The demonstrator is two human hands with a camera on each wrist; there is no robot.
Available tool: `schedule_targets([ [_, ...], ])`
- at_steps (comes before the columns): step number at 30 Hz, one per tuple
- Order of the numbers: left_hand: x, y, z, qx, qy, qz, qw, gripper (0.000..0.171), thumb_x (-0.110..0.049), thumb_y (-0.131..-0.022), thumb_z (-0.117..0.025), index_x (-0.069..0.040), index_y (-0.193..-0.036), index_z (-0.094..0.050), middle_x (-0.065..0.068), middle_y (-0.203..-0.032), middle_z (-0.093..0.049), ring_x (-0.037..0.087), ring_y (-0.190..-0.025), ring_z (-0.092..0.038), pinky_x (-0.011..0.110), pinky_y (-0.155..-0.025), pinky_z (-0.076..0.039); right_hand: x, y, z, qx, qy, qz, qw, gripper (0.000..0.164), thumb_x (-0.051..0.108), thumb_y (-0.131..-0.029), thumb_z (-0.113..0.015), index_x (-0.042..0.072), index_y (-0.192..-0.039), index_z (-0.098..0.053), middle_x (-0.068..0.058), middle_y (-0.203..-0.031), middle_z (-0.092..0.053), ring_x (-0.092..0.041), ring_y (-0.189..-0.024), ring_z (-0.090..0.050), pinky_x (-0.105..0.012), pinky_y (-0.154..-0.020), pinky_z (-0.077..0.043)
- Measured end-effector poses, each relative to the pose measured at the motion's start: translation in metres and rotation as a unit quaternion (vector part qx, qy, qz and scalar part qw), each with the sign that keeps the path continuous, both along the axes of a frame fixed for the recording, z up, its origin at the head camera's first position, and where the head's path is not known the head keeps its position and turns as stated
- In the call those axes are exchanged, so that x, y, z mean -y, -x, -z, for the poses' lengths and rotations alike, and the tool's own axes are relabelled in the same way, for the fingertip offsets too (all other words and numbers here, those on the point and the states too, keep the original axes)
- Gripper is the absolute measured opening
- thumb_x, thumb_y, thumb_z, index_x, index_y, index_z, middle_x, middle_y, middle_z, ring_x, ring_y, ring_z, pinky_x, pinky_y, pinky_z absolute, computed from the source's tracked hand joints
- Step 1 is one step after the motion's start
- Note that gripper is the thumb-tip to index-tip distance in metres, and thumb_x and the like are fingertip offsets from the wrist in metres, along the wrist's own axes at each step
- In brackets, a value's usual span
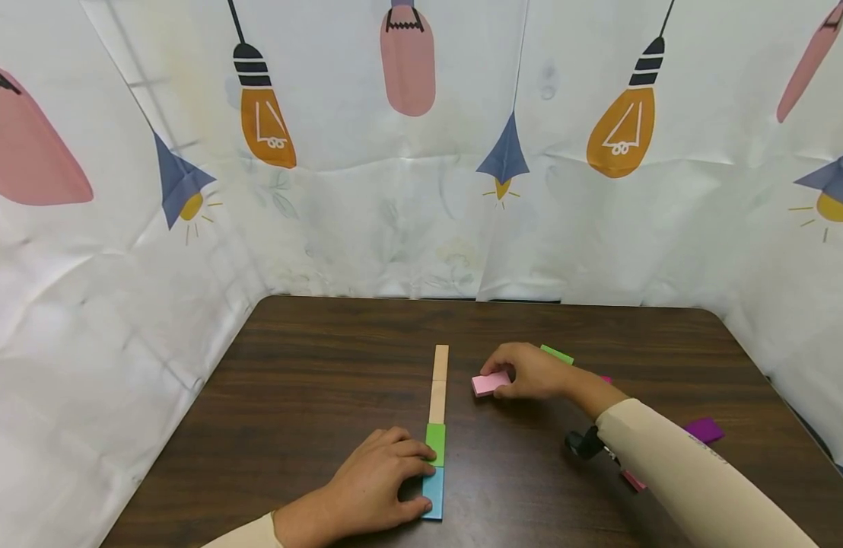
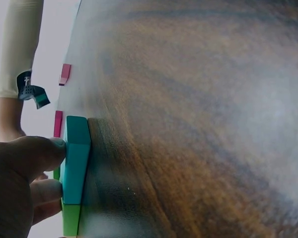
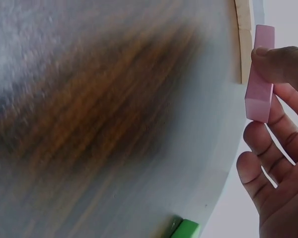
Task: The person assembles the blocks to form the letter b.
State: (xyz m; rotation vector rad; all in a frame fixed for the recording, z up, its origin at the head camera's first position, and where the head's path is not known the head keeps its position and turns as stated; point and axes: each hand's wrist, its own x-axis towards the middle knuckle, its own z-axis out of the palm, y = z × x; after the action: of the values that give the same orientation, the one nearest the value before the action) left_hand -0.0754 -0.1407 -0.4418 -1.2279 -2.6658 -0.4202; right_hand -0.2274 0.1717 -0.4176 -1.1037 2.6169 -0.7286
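Note:
My right hand (image 1: 531, 371) pinches a pink block (image 1: 486, 383) between thumb and fingers, to the right of a straight row of blocks. In the right wrist view the thumb lies across the pink block (image 3: 260, 91). The row runs away from me: a blue block (image 1: 434, 493) nearest, then a green block (image 1: 438, 441), then two plain wooden blocks (image 1: 438, 402) end to end. My left hand (image 1: 373, 483) rests against the left side of the row. Its thumb touches the blue block (image 2: 77, 168), with fingertips at the blue and green blocks.
Right of the row, partly behind the right arm, lie another green block (image 1: 557, 355), a purple block (image 1: 705, 430) and a reddish-pink block (image 1: 632, 480). A black wrist device (image 1: 584, 443) hangs under the right sleeve. White printed cloth (image 1: 394, 228) surrounds the dark wooden table (image 1: 312, 365).

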Motion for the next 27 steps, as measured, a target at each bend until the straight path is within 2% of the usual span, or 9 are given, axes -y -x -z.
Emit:
schedule_targets([
  [6, 0.0, 0.0, 0.0, 0.004, 0.002, 0.001, 1.0, 0.033, -0.046, -0.082, -0.082, -0.023, -0.106, -0.08, -0.015, -0.12, -0.067, 0.008, -0.103, -0.054, 0.032, -0.087, -0.046, 0.005, -0.003, 0.002, -0.006, -0.006, -0.014, 1.0, 0.028, 0.019, -0.086, -0.081, 0.021, -0.113, -0.074, 0.014, -0.108, -0.064, -0.009, -0.097, -0.058, -0.036, -0.089, -0.051],
  [17, 0.0, -0.001, -0.001, 0.018, 0.006, 0.0, 0.9998, 0.033, -0.046, -0.083, -0.081, -0.023, -0.108, -0.08, -0.015, -0.121, -0.067, 0.008, -0.104, -0.054, 0.032, -0.087, -0.046, 0.017, -0.01, 0.002, 0.013, -0.032, -0.011, 0.999, 0.028, 0.022, -0.087, -0.081, 0.024, -0.114, -0.074, 0.014, -0.109, -0.063, -0.009, -0.097, -0.057, -0.035, -0.089, -0.05],
  [27, 0.0, 0.001, 0.0, 0.012, 0.004, 0.003, 0.9999, 0.034, -0.046, -0.083, -0.082, -0.023, -0.107, -0.08, -0.015, -0.121, -0.067, 0.008, -0.104, -0.054, 0.031, -0.086, -0.046, 0.025, -0.011, 0.007, 0.015, -0.042, -0.018, 0.999, 0.028, 0.024, -0.087, -0.081, 0.026, -0.114, -0.074, 0.016, -0.106, -0.062, -0.008, -0.095, -0.056, -0.034, -0.088, -0.05],
])
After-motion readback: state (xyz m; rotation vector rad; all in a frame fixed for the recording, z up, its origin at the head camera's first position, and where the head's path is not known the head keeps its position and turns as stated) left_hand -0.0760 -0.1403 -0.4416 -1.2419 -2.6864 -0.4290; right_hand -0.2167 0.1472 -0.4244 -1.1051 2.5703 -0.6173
